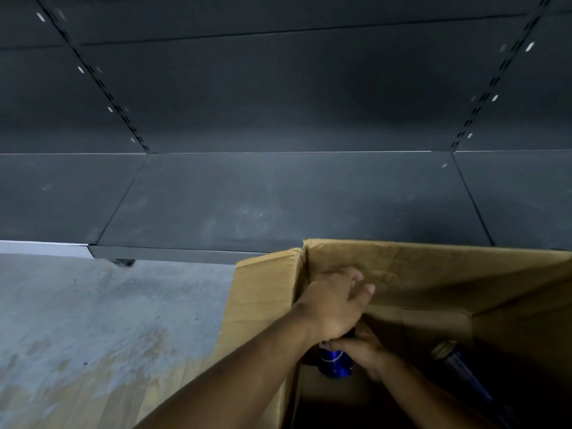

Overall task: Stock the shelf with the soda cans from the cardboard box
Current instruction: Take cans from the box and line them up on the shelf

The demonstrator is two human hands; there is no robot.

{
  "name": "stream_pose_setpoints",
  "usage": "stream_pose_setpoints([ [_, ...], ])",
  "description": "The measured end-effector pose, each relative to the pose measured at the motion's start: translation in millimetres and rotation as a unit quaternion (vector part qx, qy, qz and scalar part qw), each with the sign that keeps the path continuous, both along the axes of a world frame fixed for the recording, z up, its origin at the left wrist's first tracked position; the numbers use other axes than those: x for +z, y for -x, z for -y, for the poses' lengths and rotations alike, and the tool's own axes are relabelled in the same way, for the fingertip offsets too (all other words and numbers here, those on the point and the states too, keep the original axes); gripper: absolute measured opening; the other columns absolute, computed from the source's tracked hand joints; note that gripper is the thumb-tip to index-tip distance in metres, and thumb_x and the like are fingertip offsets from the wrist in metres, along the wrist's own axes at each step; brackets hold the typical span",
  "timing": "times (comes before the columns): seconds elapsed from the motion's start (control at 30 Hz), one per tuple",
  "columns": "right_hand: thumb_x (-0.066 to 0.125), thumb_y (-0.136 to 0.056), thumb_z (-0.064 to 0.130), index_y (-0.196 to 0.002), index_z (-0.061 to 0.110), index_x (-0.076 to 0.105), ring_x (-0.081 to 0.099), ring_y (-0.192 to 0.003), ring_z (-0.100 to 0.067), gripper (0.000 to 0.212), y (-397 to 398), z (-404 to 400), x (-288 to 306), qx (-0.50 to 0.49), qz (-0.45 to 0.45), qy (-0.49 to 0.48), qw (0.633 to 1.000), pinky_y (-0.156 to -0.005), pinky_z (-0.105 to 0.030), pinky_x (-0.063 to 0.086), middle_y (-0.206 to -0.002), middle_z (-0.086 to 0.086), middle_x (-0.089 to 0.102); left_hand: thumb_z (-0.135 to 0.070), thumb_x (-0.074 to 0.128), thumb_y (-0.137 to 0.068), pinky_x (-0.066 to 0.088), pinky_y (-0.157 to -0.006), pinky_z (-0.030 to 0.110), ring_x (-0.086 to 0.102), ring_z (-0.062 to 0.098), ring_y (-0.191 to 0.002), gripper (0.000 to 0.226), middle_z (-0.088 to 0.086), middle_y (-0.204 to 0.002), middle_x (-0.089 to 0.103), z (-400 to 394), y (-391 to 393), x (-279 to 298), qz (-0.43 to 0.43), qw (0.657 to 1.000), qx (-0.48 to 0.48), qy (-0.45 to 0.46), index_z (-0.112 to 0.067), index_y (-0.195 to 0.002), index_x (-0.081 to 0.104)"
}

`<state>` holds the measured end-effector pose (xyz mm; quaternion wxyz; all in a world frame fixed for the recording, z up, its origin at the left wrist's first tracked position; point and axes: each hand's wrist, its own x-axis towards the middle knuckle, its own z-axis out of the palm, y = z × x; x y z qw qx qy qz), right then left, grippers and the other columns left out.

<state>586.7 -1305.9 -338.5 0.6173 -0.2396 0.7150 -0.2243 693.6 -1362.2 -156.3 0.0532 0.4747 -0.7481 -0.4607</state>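
An open cardboard box (433, 267) stands on the floor in front of a dark grey shelf (278, 205), whose board is bare. Inside the box, my right hand (362, 348) grips a blue soda can (335, 365) near its top, fingers curled round it. My left hand (334, 301) hovers just above the can at the box's left wall, fingers loosely extended and holding nothing that I can see. A second dark blue can (461, 366) lies tilted deeper in the box at the right. The box's bottom is in shadow.
The shelf's back panel (278, 88) has slotted uprights on both sides. A grey, worn concrete floor (93, 320) spreads to the left of the box. The box's left flap (263, 289) hangs outward over the floor.
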Motion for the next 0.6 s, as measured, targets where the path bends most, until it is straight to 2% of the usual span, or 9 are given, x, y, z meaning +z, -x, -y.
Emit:
stream_pose_setpoints([
  [0.07, 0.090, -0.052, 0.023, -0.118, 0.019, 0.055, 0.063, -0.097, -0.017, 0.075, 5, -5, 17, -0.004, 0.013, -0.004, 1.000, -0.079, -0.032, 0.053, -0.107, 0.001, 0.065, -0.043, 0.045, -0.097, 0.041, -0.105, 0.032, 0.048, 0.014, -0.125, 0.044, -0.001, -0.137, 0.052, -1, 1, 0, 0.023, 1.000, 0.004, 0.000, -0.024, -0.136, 0.045],
  [0.17, 0.087, -0.059, 0.011, -0.112, 0.016, 0.053, 0.060, -0.094, -0.015, 0.062, 14, -18, 49, -0.017, 0.021, 0.001, 1.000, -0.067, -0.024, 0.047, -0.108, -0.002, 0.063, -0.036, 0.047, -0.098, 0.040, -0.107, 0.032, 0.046, 0.018, -0.128, 0.044, 0.003, -0.140, 0.049, -5, 1, 9, 0.054, 0.999, 0.001, -0.005, -0.019, -0.138, 0.043],
  [0.3, 0.083, -0.065, 0.005, -0.108, 0.014, 0.055, 0.063, -0.090, -0.014, 0.052, 20, -39, 117, -0.033, 0.039, 0.020, 0.998, -0.067, -0.024, 0.048, -0.104, -0.004, 0.066, -0.033, 0.047, -0.098, 0.041, -0.104, 0.033, 0.047, 0.021, -0.126, 0.042, 0.005, -0.137, 0.050, -23, -2, 42, 0.100, 0.995, -0.020, -0.022, -0.019, -0.137, 0.044],
  [0.4, 0.077, -0.070, -0.002, -0.099, 0.016, 0.056, 0.065, -0.081, -0.014, 0.040, 21, -47, 179, -0.052, 0.059, 0.046, 0.996, -0.060, -0.024, 0.050, -0.094, -0.002, 0.067, -0.032, 0.048, -0.095, 0.042, -0.100, 0.035, 0.049, 0.027, -0.123, 0.041, 0.010, -0.131, 0.055, -30, -8, 77, 0.122, 0.992, -0.028, -0.026, -0.014, -0.132, 0.047],
  [0.5, 0.085, -0.060, 0.001, -0.104, 0.015, 0.058, 0.069, -0.085, -0.021, 0.054, 18, -50, 240, -0.063, 0.077, 0.058, 0.993, -0.063, -0.031, 0.055, -0.096, -0.006, 0.071, -0.035, 0.051, -0.094, 0.042, -0.091, 0.032, 0.053, 0.028, -0.118, 0.042, 0.012, -0.127, 0.058, -34, -21, 127, 0.144, 0.988, -0.038, -0.037, -0.012, -0.128, 0.046],
  [0.6, 0.088, -0.041, 0.015, -0.110, 0.016, 0.059, 0.070, -0.093, -0.025, 0.074, 15, -51, 301, -0.056, 0.091, 0.059, 0.992, -0.079, -0.041, 0.057, -0.101, -0.007, 0.073, -0.034, 0.051, -0.095, 0.041, -0.087, 0.027, 0.054, 0.024, -0.117, 0.040, 0.010, -0.126, 0.058, -38, -38, 186, 0.155, 0.985, -0.056, -0.047, -0.012, -0.129, 0.048],
])
